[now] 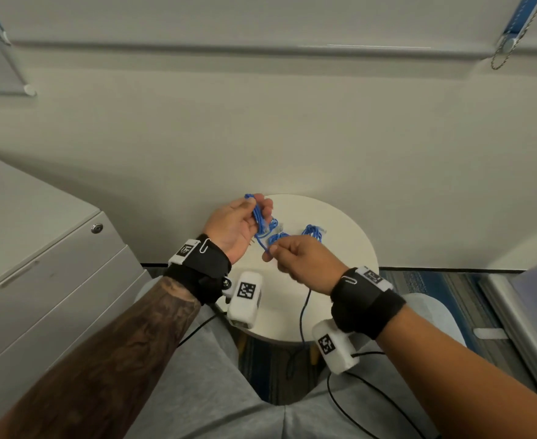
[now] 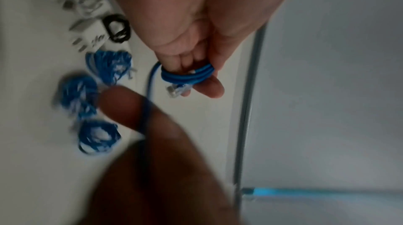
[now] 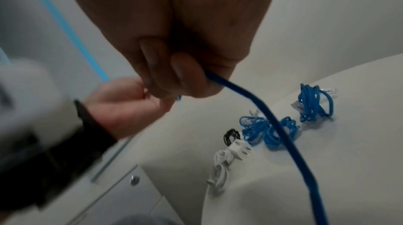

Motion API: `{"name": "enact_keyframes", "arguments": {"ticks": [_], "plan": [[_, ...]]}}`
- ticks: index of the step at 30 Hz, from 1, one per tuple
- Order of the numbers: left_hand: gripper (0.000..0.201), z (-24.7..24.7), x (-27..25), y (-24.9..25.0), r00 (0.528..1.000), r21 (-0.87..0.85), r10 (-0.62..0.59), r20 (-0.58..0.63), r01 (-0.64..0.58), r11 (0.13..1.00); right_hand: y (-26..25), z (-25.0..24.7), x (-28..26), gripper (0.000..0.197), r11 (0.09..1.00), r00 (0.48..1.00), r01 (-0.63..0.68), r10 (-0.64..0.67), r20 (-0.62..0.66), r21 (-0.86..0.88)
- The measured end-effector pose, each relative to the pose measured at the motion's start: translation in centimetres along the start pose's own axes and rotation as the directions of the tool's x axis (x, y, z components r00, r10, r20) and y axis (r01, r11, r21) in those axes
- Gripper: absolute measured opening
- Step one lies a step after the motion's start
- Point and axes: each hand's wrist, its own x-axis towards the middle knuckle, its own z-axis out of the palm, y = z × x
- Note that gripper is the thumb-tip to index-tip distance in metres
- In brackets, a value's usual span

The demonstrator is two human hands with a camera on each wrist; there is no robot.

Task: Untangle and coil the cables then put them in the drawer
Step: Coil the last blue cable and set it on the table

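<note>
My left hand [image 1: 250,217] is raised over the round white table [image 1: 346,264] with a blue network cable [image 2: 187,75] looped in a few turns around its fingers; the clear plug [image 2: 177,90] sticks out below. My right hand [image 1: 276,252] pinches the same blue cable [image 3: 281,130] between thumb and fingers just right of the left hand. From there the loose length hangs over the table's front edge toward the floor [image 1: 302,312]. Three other blue cable bundles [image 3: 314,103] [image 3: 254,128] [image 3: 283,134] lie on the table.
A white charger plug [image 3: 238,147] with its white cord [image 3: 219,168] and a black tie [image 3: 231,135] lie at the table's left side. A grey drawer cabinet [image 1: 55,264] with a lock [image 1: 96,228] stands to my left, drawers closed. The wall is right behind the table.
</note>
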Motion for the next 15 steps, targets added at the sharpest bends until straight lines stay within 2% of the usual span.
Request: {"name": "enact_keyframes", "arguments": {"ticks": [3, 5, 8, 10, 13, 15], "plan": [[0.023, 0.0, -0.6, -0.7, 0.999, 0.237, 0.042, 0.013, -0.044, 0.97, -1.1, -1.9, 0.1, 0.022, 0.996, 0.995, 0.082, -0.083, -0.052, -0.017], [0.024, 0.0, -0.9, -1.1, 0.999, 0.315, 0.017, 0.042, -0.029, 0.949, -1.7, -3.0, 0.2, 0.018, 0.991, 0.986, 0.134, -0.135, -0.094, -0.018], [0.025, 0.3, -1.7, -1.5, 0.989, 0.349, -0.061, 0.134, 0.01, 0.937, -1.8, -4.5, 0.9, 0.012, 0.975, 0.968, 0.182, -0.201, -0.152, -0.129], [0.029, 0.8, -2.5, -1.5, 0.977, 0.344, -0.105, 0.187, 0.035, 0.938, -1.5, -5.4, 1.5, 0.008, 0.968, 0.959, 0.167, -0.204, -0.198, -0.188], [0.03, 1.0, -3.0, -1.5, 0.959, 0.381, -0.133, 0.251, 0.028, 0.924, -1.1, -6.0, 2.1, 0.004, 0.947, 0.95, 0.165, -0.228, -0.215, -0.274], [0.028, 0.9, -3.2, -1.5, 0.953, 0.393, -0.142, 0.269, 0.026, 0.919, -0.9, -6.1, 2.3, 0.003, 0.945, 0.941, 0.188, -0.252, -0.226, -0.267]]}}
